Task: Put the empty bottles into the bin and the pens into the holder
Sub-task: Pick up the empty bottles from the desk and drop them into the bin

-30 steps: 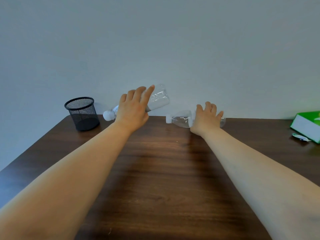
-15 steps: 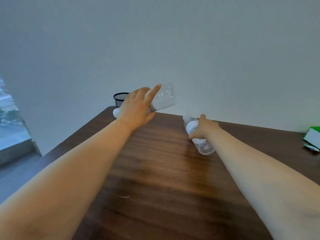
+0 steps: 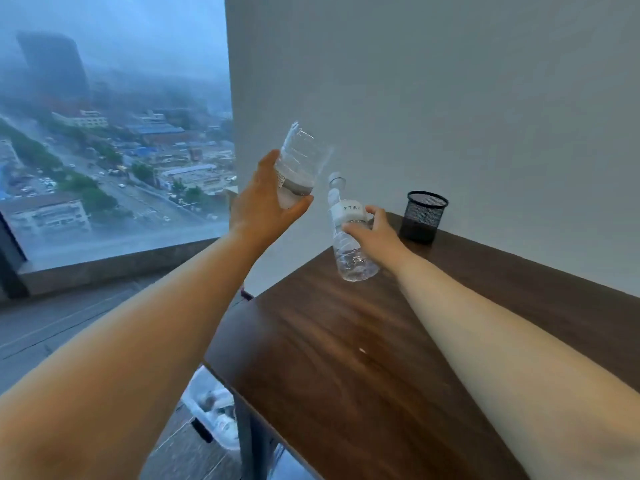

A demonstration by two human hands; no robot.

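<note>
Head view, wide angle, swung left since the previous frames: a window over a hazy city now fills the left, and the dark wood-grain surface (image 3: 346,341) shows its near-left corner.

Change: both bottles were low at the back of the surface a second ago. Now both are lifted clear of it and carried leftward. I read this as the carry to the bin, pickup done.

Left hand (image 3: 263,206): thumb and fingers wrapped around the lower half of a clear ribbed plastic bottle (image 3: 299,161), tilted with one end up and right. Its cap is hidden by the palm. Held out past the surface's left edge.

Right hand (image 3: 375,237): fingers closed around a clear plastic bottle with a white label band and white cap (image 3: 346,237), cap up, base hanging just over the surface's far-left corner. Both bottles look empty, thin-walled, and light.

Black wire-mesh cup (image 3: 424,216) stands at the back near the wall, right of the right hand. No pens visible in it or elsewhere.

Below the corner, on the floor, a pale container with whitish contents (image 3: 214,410), blurred. Possibly the bin; cannot confirm.
</note>
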